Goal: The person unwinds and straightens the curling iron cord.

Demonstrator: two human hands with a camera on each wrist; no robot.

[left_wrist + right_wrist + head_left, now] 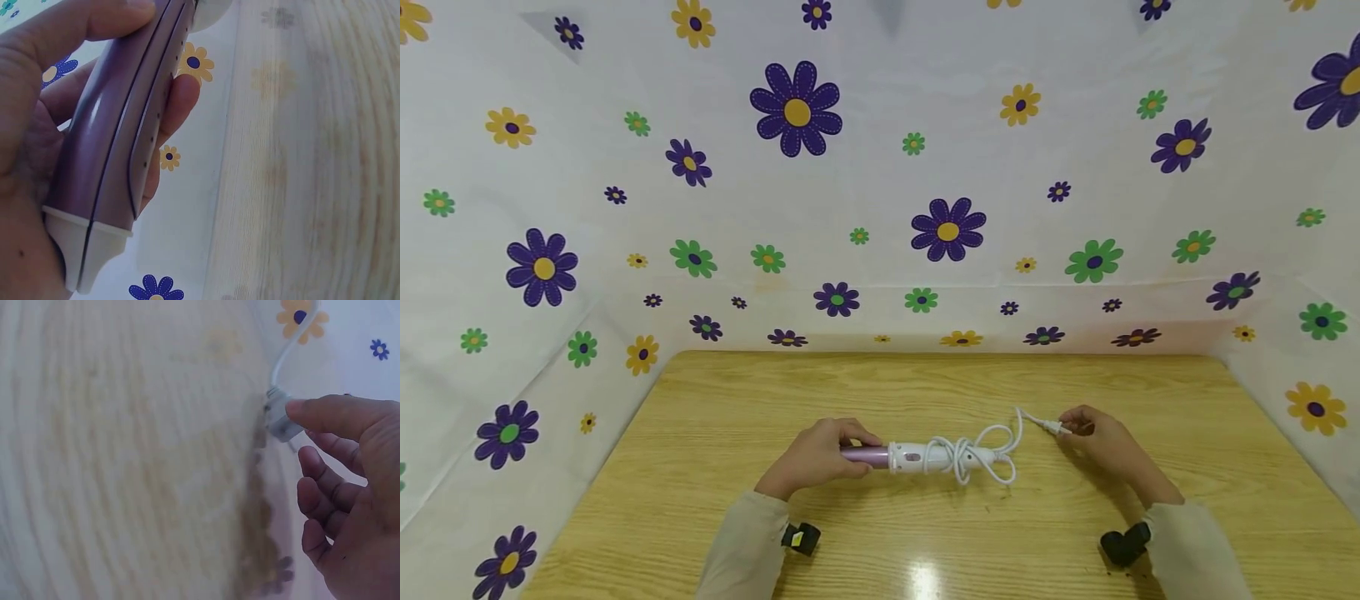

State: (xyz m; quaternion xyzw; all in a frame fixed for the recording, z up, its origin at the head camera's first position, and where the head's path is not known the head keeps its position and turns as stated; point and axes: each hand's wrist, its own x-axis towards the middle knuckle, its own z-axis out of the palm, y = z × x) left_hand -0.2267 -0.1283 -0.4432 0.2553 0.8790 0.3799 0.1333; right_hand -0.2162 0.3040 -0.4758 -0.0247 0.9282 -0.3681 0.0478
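My left hand (812,456) grips the purple end of a hair straightener (912,457), which lies crosswise with its white handle toward the right. In the left wrist view, the fingers wrap the split purple body (106,137), and its white tip shows near the palm. A white power cord (958,462) is wound round the handle, with loose loops at its right end. From there it runs to a white plug (1055,427), which my right hand (1105,446) pinches. The right wrist view shows the thumb on the plug (284,419), with the other fingers loosely bent.
A wood-grain table (925,533) spreads under both hands. White cloth (865,192) printed with purple, green and yellow flowers rises behind it and on both sides. Each wrist wears a black camera, one by the left sleeve (741,542) and one by the right sleeve (1195,550).
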